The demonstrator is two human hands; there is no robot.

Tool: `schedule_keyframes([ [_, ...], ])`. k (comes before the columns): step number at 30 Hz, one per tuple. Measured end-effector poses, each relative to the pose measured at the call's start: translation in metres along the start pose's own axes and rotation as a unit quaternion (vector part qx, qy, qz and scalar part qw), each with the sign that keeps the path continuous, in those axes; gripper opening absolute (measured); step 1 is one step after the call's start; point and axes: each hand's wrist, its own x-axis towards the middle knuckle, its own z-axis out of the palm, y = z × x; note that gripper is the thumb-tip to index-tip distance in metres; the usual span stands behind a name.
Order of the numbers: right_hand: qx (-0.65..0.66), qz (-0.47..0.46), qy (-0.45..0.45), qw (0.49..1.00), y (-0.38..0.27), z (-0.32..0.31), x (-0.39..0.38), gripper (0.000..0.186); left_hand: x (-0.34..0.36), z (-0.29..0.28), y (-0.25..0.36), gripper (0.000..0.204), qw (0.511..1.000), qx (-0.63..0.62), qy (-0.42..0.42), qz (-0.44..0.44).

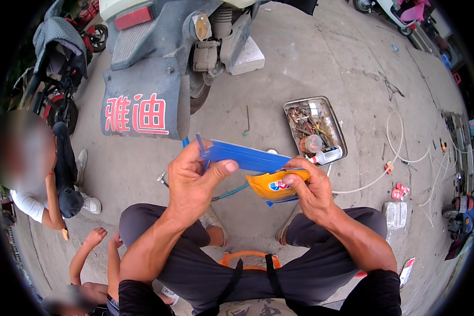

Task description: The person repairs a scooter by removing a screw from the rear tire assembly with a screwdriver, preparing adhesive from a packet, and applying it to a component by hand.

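Observation:
Between my two hands a flat blue panel-like piece (242,156) with thin lengthwise lines is held level above my knees. My left hand (191,176) is closed on its left end, thumb along the near side. At the other end, my right hand (312,185) grips a yellow packet (271,183) with a small printed patch, pinched against the blue piece. A bit of blue shows under the packet too. Whether the blue piece is a folded box or a sleeve, I cannot tell.
Ahead stands a scooter's rear (147,95) with a dark mudflap. A metal tray (344,138) of small parts and bottles lies ahead right. A clear hose (368,184) curls on the concrete. One person (63,174) squats at left; another person's arms (92,242) reach in below.

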Motion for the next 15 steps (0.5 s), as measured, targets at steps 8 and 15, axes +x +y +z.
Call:
schedule_keyframes([
  [8, 0.013, -0.028, 0.02, 0.999, 0.0, -0.002, 0.003, 0.028, 0.002, -0.003, 0.0, 0.019, 1.0, 0.012, 0.005, -0.012],
  [15, -0.064, -0.098, 0.011, 0.993, 0.006, 0.0, 0.007, 0.024, 0.004, -0.012, 0.005, 0.021, 0.993, 0.08, -0.061, -0.055],
])
